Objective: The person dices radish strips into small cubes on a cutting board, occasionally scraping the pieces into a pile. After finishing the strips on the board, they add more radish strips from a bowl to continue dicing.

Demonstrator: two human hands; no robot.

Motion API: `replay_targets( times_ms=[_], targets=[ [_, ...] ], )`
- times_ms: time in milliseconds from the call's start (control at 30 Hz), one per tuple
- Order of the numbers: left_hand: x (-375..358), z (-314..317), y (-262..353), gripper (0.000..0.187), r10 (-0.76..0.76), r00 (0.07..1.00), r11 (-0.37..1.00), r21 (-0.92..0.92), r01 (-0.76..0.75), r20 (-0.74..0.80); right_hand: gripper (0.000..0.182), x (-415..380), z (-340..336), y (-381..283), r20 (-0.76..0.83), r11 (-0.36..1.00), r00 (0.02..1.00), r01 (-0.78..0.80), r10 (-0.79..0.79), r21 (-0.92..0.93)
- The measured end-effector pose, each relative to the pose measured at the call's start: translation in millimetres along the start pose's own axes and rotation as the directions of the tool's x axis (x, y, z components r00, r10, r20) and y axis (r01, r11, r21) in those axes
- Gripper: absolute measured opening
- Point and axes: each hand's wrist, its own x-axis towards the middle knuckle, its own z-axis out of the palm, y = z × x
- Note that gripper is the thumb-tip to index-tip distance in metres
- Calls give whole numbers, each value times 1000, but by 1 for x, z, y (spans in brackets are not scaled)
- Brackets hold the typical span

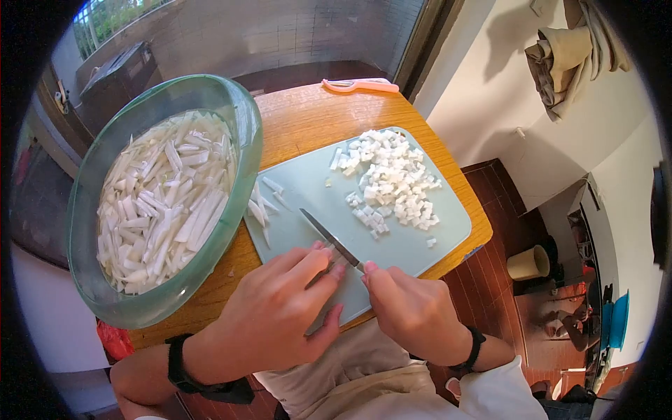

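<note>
My right hand (413, 308) is closed round the handle of a small knife (327, 234), whose blade points up and left over a pale blue cutting board (294, 175). Beside the blade, the bent fingers of my left hand (283, 301) pinch pale vegetable strips (336, 257), mostly hidden under the fingertips. White diced cubes (399, 178) lie heaped on the board's right part. A few loose white strips (259, 210) rest at its left edge. To the left, a green translucent basin (246, 119) holds many white cut strips (168, 203) in liquid.
The board lies on a wooden table (294, 112) with rounded corners. A pink peeler (360, 86) sits at its far edge. Below the basin is a red plastic bag (114, 341). A pale bin (528, 264) stands on the tiled floor to the right.
</note>
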Motion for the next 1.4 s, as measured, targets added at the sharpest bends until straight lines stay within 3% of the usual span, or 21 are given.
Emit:
replay_targets(
  times_ms=[233,500,933,1200,1400],
  targets=[
    [-2,1,-3,44,16,1000,1000,21,-16,7,40,-1,0,19,-84,996,992,-89,89,6],
    [-4,-1,2,44,-14,998,1000,25,13,55,17,4,-6,-5,-154,992,985,-67,83,107],
    [-3,-1,1,44,-1,1000,999,41,-1,29,16,3,-1,-6,-123,993,990,-56,68,104],
    [-3,-2,3,45,-21,999,999,43,19,37,36,-1,-2,-8,7,1000,1000,12,-12,-21],
    [-3,-1,4,46,-8,999,998,56,6,33,33,2,-5,-11,18,998,1000,-5,6,-70]
  ],
)
